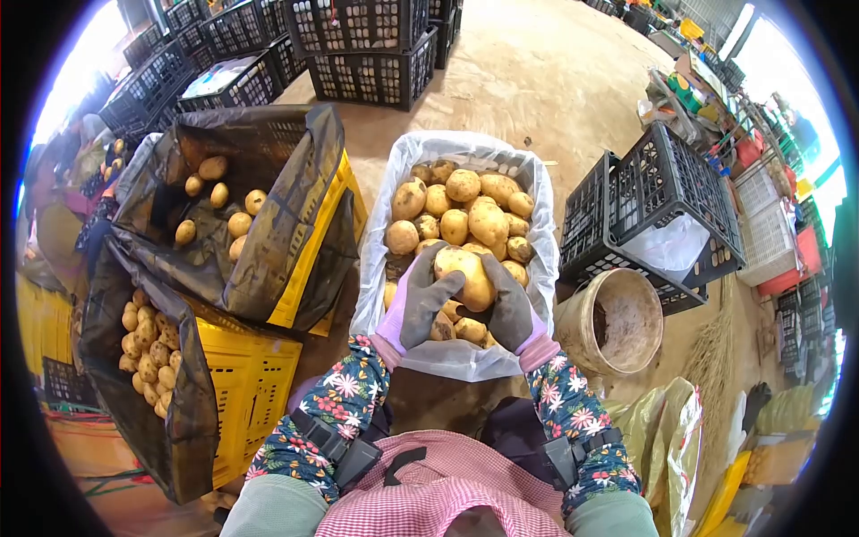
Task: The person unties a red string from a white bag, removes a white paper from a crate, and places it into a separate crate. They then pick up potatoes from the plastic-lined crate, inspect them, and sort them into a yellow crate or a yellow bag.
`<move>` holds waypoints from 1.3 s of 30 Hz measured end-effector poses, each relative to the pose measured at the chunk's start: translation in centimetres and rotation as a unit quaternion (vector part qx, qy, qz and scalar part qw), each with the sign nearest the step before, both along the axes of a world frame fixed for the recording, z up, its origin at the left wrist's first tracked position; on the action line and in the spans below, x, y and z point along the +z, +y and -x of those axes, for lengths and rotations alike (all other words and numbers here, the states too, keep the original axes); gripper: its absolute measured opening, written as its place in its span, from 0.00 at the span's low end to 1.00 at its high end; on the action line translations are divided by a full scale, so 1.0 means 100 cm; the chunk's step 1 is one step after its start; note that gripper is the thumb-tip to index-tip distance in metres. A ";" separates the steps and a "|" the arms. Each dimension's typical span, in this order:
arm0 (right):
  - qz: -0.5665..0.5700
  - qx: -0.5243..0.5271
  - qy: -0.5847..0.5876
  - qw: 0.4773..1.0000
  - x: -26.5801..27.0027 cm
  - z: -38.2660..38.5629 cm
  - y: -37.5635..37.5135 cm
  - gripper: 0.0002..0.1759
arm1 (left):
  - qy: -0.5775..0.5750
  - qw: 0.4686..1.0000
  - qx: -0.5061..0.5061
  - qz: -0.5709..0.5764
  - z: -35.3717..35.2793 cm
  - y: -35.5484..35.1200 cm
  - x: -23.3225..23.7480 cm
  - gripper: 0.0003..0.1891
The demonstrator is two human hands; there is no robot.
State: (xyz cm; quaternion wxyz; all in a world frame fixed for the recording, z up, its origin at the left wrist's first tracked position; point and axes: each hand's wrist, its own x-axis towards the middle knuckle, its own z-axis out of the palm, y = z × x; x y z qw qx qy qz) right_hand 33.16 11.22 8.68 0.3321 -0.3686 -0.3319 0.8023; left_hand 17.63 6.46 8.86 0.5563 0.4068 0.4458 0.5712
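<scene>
A large, pale potato is gripped between my two gloved hands, over a crate lined with clear plastic. My left hand curls round the potato's left side. On its other side my right hand presses with bent fingers. Both gloves are grey on the palm and fingers, with purple cuffs. Beneath and beyond them, more potatoes of mixed sizes fill the lined crate, some with dark, dirty patches.
Left stand two yellow crates with dark liners holding potatoes. Black crates and a dirty white bucket are at the right. More stacked black crates stand at the back. A person is at the far left.
</scene>
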 end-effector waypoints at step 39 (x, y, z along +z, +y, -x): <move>-0.040 -0.088 -0.022 0.995 0.003 0.014 0.004 0.27 | -0.179 0.984 0.006 -0.012 0.004 0.023 -0.047 0.24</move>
